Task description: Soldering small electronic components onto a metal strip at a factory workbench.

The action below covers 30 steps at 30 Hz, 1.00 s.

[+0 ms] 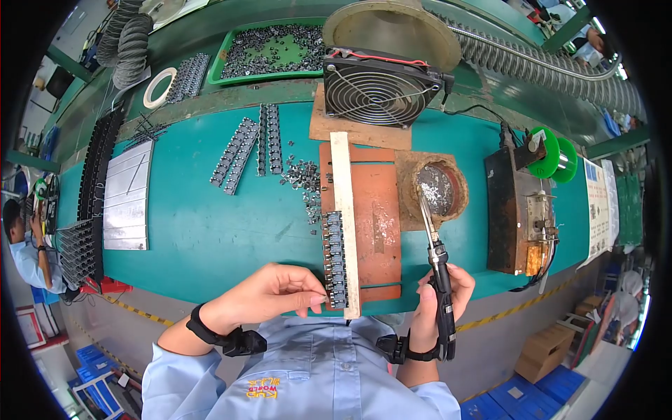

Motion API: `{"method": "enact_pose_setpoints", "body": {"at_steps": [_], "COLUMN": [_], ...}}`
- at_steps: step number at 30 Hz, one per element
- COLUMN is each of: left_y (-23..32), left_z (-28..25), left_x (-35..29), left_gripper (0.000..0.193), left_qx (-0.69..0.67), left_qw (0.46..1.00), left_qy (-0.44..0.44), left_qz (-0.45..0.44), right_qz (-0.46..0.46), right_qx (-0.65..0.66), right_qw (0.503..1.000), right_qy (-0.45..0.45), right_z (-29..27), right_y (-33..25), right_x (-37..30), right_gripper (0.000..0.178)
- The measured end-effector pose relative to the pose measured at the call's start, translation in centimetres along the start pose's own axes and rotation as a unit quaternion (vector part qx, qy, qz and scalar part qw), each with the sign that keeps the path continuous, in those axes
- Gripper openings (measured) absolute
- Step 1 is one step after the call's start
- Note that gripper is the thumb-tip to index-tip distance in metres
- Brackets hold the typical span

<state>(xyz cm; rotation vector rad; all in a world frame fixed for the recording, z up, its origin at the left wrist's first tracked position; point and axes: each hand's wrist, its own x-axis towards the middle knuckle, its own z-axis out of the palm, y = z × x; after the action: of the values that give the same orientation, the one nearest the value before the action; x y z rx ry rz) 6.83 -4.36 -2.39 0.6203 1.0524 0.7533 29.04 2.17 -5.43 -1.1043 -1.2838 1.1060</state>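
My right hand (pixel 425 311) is wrapped round the black handle of a soldering iron (pixel 441 276). The iron's bare metal tip reaches over the rim of a round, crusty pot (pixel 458 199) with silvery residue inside. My left hand (pixel 288 290) is closed in a pinch at the near end of a row of small dark components (pixel 336 259). Whether anything sits between those fingertips is too small to tell. The row lies along a pale bar (pixel 345 224) on a reddish-brown board (pixel 378 238).
A black fan (pixel 378 91) stands behind the board. Loose small black parts (pixel 302 178) and component strips (pixel 234 154) lie to the left. Farther back is a green tray (pixel 227 73) of parts. At right stand a dark metal box (pixel 507 217) and a green wire spool (pixel 553 157).
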Motion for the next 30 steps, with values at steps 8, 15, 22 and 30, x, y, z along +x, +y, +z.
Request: {"method": "enact_pose_setpoints", "body": {"at_steps": [8, 15, 22, 30], "left_y": [2.2, 2.4, 2.4, 2.0], "left_z": [2.9, 5.3, 6.0, 5.9], "left_x": [-2.0, -0.9, -0.4, -0.4], "left_gripper": [0.009, 0.012, 0.012, 0.016], "left_qx": [0.305, 0.315, 0.299, 0.286], "left_qw": [0.889, 0.83, 0.81, 0.791], "left_qy": [0.121, 0.132, 0.139, 0.118], "left_qz": [0.318, 0.44, 0.484, 0.529], "right_qz": [-0.056, -0.153, -0.083, -0.013], "right_qx": [0.065, 0.198, 0.287, 0.367], "right_qw": [0.988, 0.914, 0.915, 0.882], "right_qy": [-0.132, -0.32, -0.271, -0.294], "right_z": [0.3, 2.6, 3.2, 3.2], "right_y": [-1.6, -3.8, -4.3, -4.5], "right_x": [0.0, 0.1, -1.0, -1.5], "right_gripper": [0.033, 0.043, 0.041, 0.042]}}
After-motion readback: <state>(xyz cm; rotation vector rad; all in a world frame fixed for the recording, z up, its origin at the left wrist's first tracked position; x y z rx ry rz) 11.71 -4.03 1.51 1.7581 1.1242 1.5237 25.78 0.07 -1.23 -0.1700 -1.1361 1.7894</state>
